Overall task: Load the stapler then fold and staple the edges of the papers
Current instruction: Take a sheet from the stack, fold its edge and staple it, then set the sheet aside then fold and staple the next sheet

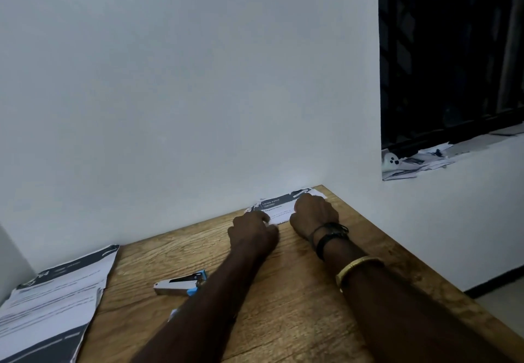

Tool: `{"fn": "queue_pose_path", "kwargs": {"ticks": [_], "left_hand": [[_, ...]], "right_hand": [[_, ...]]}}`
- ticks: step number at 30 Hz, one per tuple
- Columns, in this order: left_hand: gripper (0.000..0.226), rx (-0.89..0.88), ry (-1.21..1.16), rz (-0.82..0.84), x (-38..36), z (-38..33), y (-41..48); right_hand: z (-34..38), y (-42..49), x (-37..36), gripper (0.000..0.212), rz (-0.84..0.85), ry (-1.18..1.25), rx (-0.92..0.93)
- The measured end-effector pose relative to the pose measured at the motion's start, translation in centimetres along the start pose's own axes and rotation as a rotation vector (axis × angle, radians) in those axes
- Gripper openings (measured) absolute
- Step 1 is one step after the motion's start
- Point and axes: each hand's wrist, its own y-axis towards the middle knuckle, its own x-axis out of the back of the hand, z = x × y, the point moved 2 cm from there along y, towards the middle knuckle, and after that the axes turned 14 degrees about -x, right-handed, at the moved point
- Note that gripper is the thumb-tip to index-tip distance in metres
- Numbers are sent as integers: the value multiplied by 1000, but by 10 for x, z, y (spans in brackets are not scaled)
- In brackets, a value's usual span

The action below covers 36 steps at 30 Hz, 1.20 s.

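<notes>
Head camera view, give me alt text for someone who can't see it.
Both hands, left hand and right hand, press on a folded printed paper at the far corner of a wooden table, against a white wall. A stapler lies untouched nearer the person, with a paper stack at the table's left edge.

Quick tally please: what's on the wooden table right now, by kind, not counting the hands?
Folded printed paper under both hands: 1
Stack of printed papers at the table's left edge: 1
Silver stapler with blue trim: 1
Total: 3
</notes>
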Motion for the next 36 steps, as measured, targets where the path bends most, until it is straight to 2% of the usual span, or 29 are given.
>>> {"fn": "queue_pose_path", "kwargs": {"ticks": [4, 6, 7, 14, 20, 28, 36], "left_hand": [[37, 3, 3, 8, -2, -1, -1], [38, -13, -52, -32, 2, -2, -2], [37, -36, -87, -65, 5, -2, -3], [19, -179, -346, -338, 41, -1, -25], [17, -228, -457, -560, 76, 14, -58], [19, -175, -447, -680, 112, 62, -102], [15, -68, -400, -755, 139, 123, -141]], "right_hand": [[1, -4, 0, 35, -8, 5, 6], [4, -9, 3, 25, -15, 31, 21], [6, -12, 5, 20, -24, 58, 31], [38, -55, 22, 30, -96, 320, 165], [73, -100, 20, 25, -133, 483, 254], [114, -151, -6, 21, -73, 561, 337], [157, -199, -43, 20, 67, 539, 404]]}}
